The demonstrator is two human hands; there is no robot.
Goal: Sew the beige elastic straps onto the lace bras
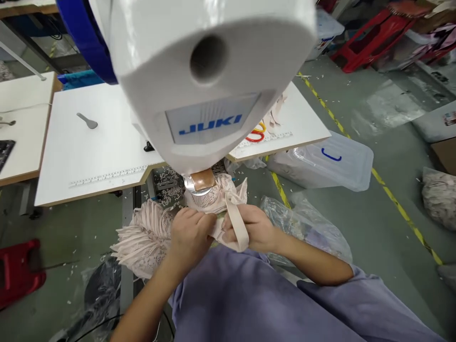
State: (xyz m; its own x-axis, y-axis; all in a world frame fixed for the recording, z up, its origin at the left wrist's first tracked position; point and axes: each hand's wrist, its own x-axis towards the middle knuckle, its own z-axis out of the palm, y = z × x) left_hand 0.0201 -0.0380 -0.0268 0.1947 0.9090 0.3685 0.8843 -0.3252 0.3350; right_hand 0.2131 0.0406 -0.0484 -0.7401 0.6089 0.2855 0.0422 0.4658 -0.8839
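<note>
A white sewing machine (213,118) marked JUKI fills the upper middle of the head view. Under its head lies a pale pink lace garment (217,194), likely a bra, partly hidden by the machine. My left hand (192,235) is closed on a pale pink fabric band that comes off the garment. Just to the right, my right hand (254,228) has curled fingers on the same band. A loop of the band (237,223) hangs over these fingers. Left of my left hand hangs a thick bundle of similar lace pieces (146,237).
White table tops (96,137) flank the machine, with a grey spoon-shaped tool (87,120) on the left. Red-and-yellow scissors (256,134) and fabric scraps lie on the right. A clear lidded box (327,161), plastic bags (309,228) and red stools (19,273) stand around.
</note>
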